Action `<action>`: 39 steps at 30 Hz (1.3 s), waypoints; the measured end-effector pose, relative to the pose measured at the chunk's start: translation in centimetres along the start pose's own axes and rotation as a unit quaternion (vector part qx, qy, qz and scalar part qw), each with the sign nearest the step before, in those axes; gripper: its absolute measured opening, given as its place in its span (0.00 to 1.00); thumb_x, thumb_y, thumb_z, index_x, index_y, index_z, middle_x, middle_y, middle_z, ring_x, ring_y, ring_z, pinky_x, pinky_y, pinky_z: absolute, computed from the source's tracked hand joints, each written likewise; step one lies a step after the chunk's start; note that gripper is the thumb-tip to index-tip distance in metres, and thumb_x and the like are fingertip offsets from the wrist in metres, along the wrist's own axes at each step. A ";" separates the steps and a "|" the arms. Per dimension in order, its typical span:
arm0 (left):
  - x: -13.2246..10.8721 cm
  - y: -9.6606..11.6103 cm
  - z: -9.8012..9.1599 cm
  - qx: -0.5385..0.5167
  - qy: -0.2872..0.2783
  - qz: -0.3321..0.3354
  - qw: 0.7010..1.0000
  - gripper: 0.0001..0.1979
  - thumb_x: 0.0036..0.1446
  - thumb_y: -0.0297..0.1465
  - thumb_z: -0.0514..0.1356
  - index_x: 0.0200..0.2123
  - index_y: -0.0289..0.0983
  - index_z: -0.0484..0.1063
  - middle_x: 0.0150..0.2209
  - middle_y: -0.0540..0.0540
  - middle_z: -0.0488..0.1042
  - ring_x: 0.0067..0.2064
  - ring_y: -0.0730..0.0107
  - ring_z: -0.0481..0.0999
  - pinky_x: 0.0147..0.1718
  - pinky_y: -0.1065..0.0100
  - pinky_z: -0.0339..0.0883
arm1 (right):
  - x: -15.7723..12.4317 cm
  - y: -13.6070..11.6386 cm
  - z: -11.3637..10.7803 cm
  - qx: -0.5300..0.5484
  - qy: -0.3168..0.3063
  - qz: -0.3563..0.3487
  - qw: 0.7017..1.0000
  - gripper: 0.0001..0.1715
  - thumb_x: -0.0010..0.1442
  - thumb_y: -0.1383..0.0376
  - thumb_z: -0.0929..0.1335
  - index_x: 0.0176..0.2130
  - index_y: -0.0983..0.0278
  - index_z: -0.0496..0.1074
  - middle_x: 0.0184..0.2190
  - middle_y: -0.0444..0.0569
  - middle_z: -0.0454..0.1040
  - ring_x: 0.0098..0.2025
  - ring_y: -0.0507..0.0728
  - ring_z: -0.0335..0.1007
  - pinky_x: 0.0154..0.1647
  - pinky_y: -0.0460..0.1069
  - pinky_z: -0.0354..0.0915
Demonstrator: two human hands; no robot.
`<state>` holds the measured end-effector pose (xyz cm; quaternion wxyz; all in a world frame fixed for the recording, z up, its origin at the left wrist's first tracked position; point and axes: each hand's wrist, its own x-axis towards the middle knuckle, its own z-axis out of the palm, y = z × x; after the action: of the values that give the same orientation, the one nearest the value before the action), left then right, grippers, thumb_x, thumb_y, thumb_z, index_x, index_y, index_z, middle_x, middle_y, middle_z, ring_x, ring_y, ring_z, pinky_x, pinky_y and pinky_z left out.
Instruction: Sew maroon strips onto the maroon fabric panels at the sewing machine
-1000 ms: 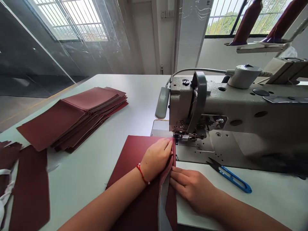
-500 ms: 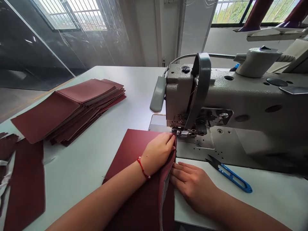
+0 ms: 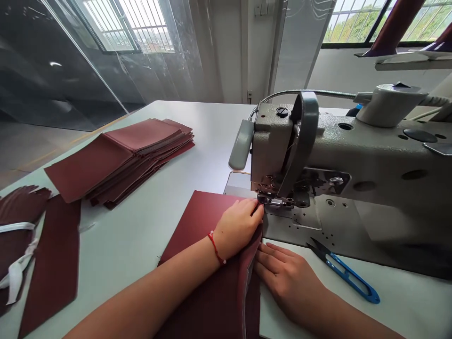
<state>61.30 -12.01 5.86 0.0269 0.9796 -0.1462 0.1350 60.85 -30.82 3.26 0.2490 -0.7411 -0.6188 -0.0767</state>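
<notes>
A dark red fabric piece (image 3: 197, 221) lies on the white table in front of a grey sewing machine (image 3: 353, 160). My left hand (image 3: 238, 226), with a red string at the wrist, presses flat on the fabric, its fingertips right at the presser foot (image 3: 273, 201). Lower down, my right hand (image 3: 282, 275) rests on the table with its fingers against the folded right edge of the fabric. That edge stands up between the two hands.
A stack of dark red fabric pieces (image 3: 120, 157) sits at the back left. More red pieces with white tape (image 3: 21, 245) lie at the left edge. Blue thread snips (image 3: 348, 273) lie right of my right hand, below the machine bed.
My left hand has crept forward along the fabric toward the presser foot, and the right hand has followed. The view has shifted a little.
</notes>
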 end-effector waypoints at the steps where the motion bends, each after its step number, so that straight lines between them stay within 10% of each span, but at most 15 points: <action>1: 0.0 0.0 0.0 -0.001 0.000 0.000 1.000 0.08 0.63 0.25 0.53 0.42 0.35 0.70 0.44 0.40 0.74 0.45 0.60 0.74 0.41 0.62 0.72 | 0.0 0.0 0.0 -0.001 0.001 0.000 1.000 0.16 0.62 0.74 0.61 0.46 0.68 0.73 0.46 0.57 0.76 0.54 0.61 0.68 0.57 0.55 0.66; 11: 0.2 -0.3 0.1 -0.006 0.018 0.010 1.000 0.06 0.62 0.24 0.53 0.38 0.34 0.70 0.38 0.42 0.75 0.40 0.61 0.75 0.38 0.62 0.72 | 0.8 -0.2 0.6 -0.041 0.097 -0.018 0.994 0.18 0.66 0.75 0.58 0.46 0.67 0.74 0.42 0.53 0.78 0.49 0.57 0.72 0.54 0.52 0.69; 32: 0.6 -0.9 1.0 0.051 0.070 0.088 0.992 0.11 0.64 0.25 0.52 0.43 0.28 0.73 0.41 0.34 0.76 0.41 0.56 0.77 0.39 0.54 0.75 | 0.9 -0.4 0.2 -0.016 0.059 0.002 0.998 0.17 0.59 0.76 0.60 0.43 0.70 0.74 0.43 0.57 0.76 0.49 0.62 0.70 0.55 0.56 0.67; 39: -2.7 -0.8 -1.4 -0.065 0.012 0.156 0.986 0.14 0.67 0.30 0.53 0.49 0.29 0.72 0.52 0.36 0.74 0.56 0.56 0.73 0.56 0.56 0.70 | -0.1 -3.3 -2.6 0.184 0.020 0.161 0.970 0.16 0.50 0.75 0.60 0.38 0.63 0.68 0.34 0.48 0.74 0.39 0.55 0.72 0.61 0.55 0.61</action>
<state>58.64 -10.37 6.44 0.0709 0.9393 -0.3050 0.1399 58.13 -31.75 6.34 0.4021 -0.7706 -0.4902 0.0649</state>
